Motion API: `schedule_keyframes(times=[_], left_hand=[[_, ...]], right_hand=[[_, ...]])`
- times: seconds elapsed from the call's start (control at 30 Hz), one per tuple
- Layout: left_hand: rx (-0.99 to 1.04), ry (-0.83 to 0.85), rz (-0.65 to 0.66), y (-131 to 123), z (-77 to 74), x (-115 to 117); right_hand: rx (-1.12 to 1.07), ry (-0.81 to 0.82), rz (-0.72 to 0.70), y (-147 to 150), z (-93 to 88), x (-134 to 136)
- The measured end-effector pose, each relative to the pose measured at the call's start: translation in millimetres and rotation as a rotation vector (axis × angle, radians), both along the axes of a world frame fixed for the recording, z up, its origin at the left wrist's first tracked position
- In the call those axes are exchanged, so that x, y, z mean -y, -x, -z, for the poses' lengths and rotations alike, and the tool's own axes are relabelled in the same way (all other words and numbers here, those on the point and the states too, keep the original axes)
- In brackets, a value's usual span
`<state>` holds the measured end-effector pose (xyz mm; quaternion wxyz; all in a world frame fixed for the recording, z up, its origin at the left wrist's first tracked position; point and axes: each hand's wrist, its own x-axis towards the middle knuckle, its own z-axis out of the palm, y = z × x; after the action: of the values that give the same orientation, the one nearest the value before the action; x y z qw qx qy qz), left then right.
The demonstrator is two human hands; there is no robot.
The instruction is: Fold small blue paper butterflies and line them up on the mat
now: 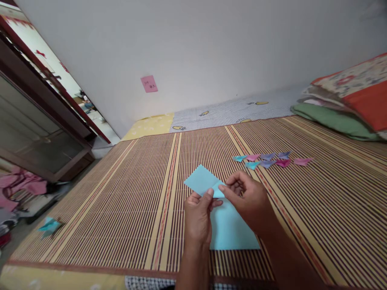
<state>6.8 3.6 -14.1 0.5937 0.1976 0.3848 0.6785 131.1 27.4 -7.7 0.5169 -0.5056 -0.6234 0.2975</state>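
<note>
Between my two hands is a light blue sheet of paper [200,177], with its lower edge folded over. My left hand [198,215] pinches it from below, thumb pressed on the folded flap. On the flap's right corner, my right hand [249,197] has its thumb and index finger closed, the other fingers curled in. Beneath the hands, a larger light blue sheet [232,231] lies flat on the striped mat [139,209]; part of it is hidden by my hands and forearms.
Several small folded paper pieces [283,162] in blue, pink and purple lie in two rows beyond my right hand. A crumpled-looking blue folded paper [50,226] sits near the mat's left edge. Folded bedding [335,119] is stacked at the right. A pink note [149,83] hangs on the wall.
</note>
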Motion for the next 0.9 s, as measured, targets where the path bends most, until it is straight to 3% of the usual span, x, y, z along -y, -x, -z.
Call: schedule_keyframes(times=[0.2, 0.47, 0.9], left_hand=[[-0.067, -0.026, 0.032, 0.4, 4.3, 0.8], [-0.301, -0.085, 0.083, -2.4, 1.5, 2.5], [-0.396, -0.105, 0.107, -4.0, 2.2, 5.6]], right_hand=[[-0.019, -0.014, -0.078, -0.3, -3.5, 2.2], [-0.056, -0.035, -0.015, -0.3, -0.6, -0.6], [0.000, -0.089, 0.008, -4.0, 0.8, -2.8]])
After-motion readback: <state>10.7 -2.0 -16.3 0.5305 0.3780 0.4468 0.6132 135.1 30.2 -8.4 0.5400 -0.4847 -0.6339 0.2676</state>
